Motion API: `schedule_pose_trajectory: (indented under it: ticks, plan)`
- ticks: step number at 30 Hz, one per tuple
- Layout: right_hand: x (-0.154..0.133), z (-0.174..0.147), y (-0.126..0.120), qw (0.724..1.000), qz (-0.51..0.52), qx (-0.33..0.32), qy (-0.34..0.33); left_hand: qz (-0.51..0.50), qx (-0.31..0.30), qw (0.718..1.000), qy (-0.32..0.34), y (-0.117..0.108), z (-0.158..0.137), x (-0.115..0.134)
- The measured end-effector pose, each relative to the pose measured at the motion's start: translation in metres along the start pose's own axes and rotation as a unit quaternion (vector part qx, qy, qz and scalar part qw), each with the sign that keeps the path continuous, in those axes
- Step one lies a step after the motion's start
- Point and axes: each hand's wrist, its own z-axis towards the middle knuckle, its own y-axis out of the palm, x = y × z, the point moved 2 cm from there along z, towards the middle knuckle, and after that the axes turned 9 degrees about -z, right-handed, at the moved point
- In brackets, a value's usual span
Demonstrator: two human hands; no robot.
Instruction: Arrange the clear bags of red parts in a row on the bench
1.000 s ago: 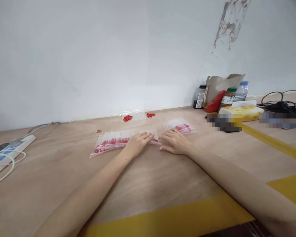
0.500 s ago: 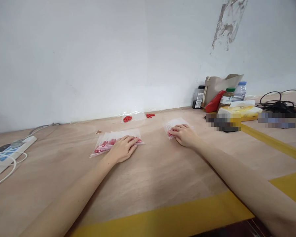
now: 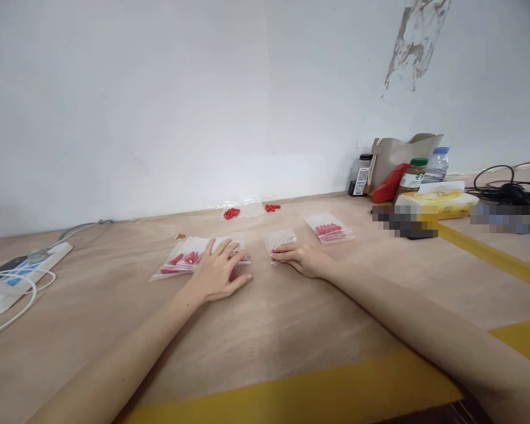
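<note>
My left hand [image 3: 221,274] lies with spread fingers over a fanned row of small clear zip bags [image 3: 183,254], which hold red capsule-like pieces. Part of that row is hidden beneath my palm and fingers. To its right, the closed fingers of my right hand [image 3: 307,260] are on the lower part of a single zip bag [image 3: 280,238], covering most of its red contents. A short stack of filled zip bags [image 3: 330,229] lies apart, behind and to the right of my right hand.
By the wall lie loose red pieces [image 3: 272,208] and a clear bag [image 3: 249,209] beside another red cluster [image 3: 232,214]. A power strip [image 3: 48,259] with white cables is at left. A dark bottle [image 3: 360,176], grey bag [image 3: 391,159], jar [image 3: 411,176] and tissue pack [image 3: 437,203] stand right.
My right hand has moved left from the right-hand stack, and one bag now lies under its fingers, apart from that stack. My left hand's fingers have spread wider over the row.
</note>
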Motion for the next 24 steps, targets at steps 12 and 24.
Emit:
schedule_pose_trajectory:
  ticks: [12, 24]
  plan:
    - [0.022, -0.033, -0.027, 0.976, -0.213, 0.028, 0.039, -0.069, 0.023, 0.992, 0.105, 0.048, 0.044, 0.026]
    - [0.013, -0.025, -0.015, 0.982, -0.071, 0.096, 0.145, -0.053, 0.085, 0.991, 0.092, 0.053, 0.042, 0.028]
